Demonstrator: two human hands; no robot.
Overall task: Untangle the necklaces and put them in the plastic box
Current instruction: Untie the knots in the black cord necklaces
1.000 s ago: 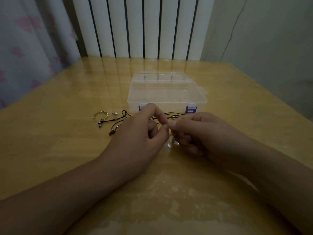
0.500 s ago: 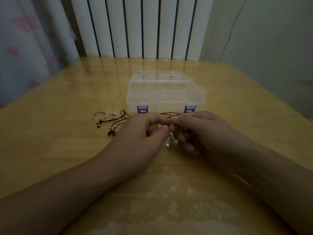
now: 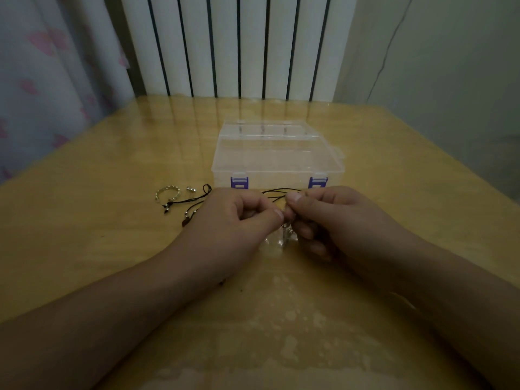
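Both hands meet just in front of the box (image 3: 277, 161), over the middle of the worktop (image 3: 84, 249). The left hand (image 3: 233, 223) has its fingers curled and its thumb pressed toward the forefinger, pinching the black cords (image 3: 277, 192) of the necklaces. The right hand (image 3: 334, 218) faces it, thumb and forefinger pinched on the same cords, the other fingers curled under. The fingertips of the two hands nearly touch. Below the pinch something small and shiny hangs between the hands; it is too blurred to tell what it is.

The cords arc up from the pinch toward the box front and run left behind the left hand, coming out on the worktop to its left. There they lie loose, with a small loop (image 3: 207, 188), a few metal beads (image 3: 188, 213) and a dark pendant (image 3: 166, 207) on them. Just beside the pendant lies a silvery ring (image 3: 167, 192), and near it a small silver piece (image 3: 190, 189).

The box is clear plastic, shut, with two purple clasps (image 3: 239, 182) on the near side. It sits on the worktop just behind the hands. No necklace shows inside it.

A white radiator (image 3: 239, 46) stands beyond the far edge, and a curtain (image 3: 42, 80) with pink marks hangs at the left.
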